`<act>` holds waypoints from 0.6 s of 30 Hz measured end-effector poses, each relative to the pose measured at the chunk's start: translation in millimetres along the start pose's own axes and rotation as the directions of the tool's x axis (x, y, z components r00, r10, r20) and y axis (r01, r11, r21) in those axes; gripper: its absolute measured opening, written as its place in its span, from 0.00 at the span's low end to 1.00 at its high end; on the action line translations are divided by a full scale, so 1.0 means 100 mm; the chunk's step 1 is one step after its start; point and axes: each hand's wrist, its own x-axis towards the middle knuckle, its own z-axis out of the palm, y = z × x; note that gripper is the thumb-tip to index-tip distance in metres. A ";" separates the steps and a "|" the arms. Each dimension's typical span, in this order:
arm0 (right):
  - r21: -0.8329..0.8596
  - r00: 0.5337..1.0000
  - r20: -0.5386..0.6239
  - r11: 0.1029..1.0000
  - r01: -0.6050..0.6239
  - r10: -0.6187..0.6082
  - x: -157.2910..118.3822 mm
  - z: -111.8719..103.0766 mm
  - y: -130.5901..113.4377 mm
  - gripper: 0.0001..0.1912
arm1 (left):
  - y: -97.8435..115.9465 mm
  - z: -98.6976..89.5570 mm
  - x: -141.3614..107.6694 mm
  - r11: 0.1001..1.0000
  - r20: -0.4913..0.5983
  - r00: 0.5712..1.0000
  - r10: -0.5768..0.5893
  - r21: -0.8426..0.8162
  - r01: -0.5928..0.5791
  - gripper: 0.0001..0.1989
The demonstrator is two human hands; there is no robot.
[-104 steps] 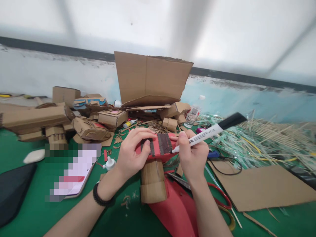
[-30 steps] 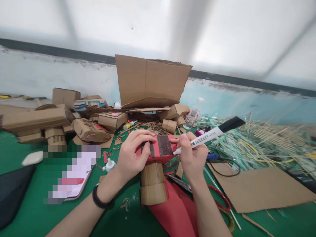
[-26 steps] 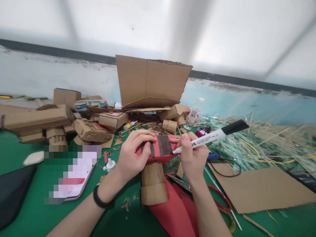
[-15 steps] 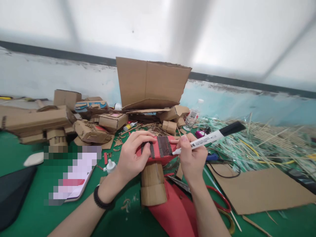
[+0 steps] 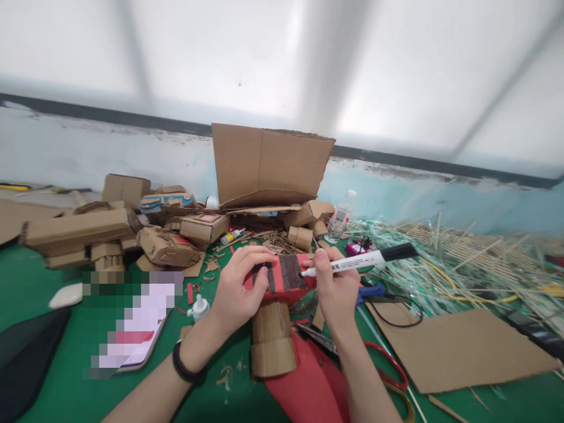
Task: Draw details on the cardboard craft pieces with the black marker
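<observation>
My left hand (image 5: 241,288) grips a red-covered cardboard piece (image 5: 277,275) from its left side, thumb and fingers on the top. Dark brown-black stripes cross this surface. Pinched in my right hand (image 5: 337,289) is a white marker (image 5: 359,262), its black end pointing up to the right. The marker's tip rests at the right edge of the wide dark stripe. Below the red piece sits a tan ribbed cylinder (image 5: 273,338); whether they are joined is hard to see. Under my right wrist, red-handled scissors (image 5: 388,359) lie partly hidden beside red sheet material (image 5: 304,388).
Cardboard models (image 5: 83,235) stand at left, near a partly pixelated phone (image 5: 145,335). A small white bottle (image 5: 200,306) is by my left wrist. Behind are a cardboard panel (image 5: 273,167) and a clear bottle (image 5: 339,220). Thin sticks (image 5: 467,258) and flat cardboard (image 5: 458,346) lie right.
The marker's tip has shifted along the wide stripe's right edge, away from me. My left hand keeps its hold. The whole view has tilted slightly upward.
</observation>
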 end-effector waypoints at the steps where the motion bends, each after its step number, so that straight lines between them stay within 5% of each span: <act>1: 0.005 1.000 0.006 1.000 -0.005 0.005 0.00 0.00 0.00 0.26 | 0.00 0.00 0.00 1.000 -0.004 1.000 0.001 0.003 -0.001 0.11; 5: 0.040 1.000 -0.022 0.999 -0.011 0.012 -0.01 0.02 0.02 0.24 | -0.01 0.00 -0.01 1.000 -0.010 1.000 -0.006 0.002 0.006 0.10; 10: -0.053 0.991 -0.054 0.991 0.121 -0.124 -0.04 0.05 0.08 0.17 | -0.04 0.01 -0.07 0.999 -0.040 0.999 -0.032 -0.040 0.030 0.11; 14: -0.133 0.944 -0.222 0.967 0.217 -0.243 -0.06 0.04 0.18 0.18 | -0.07 0.00 -0.12 0.998 -0.042 0.998 -0.055 -0.047 0.053 0.14; 18: -0.104 0.960 -0.236 0.986 0.127 -0.149 -0.04 0.03 0.30 0.19 | -0.06 -0.06 -0.15 0.992 0.005 0.993 -0.121 -0.043 0.121 0.20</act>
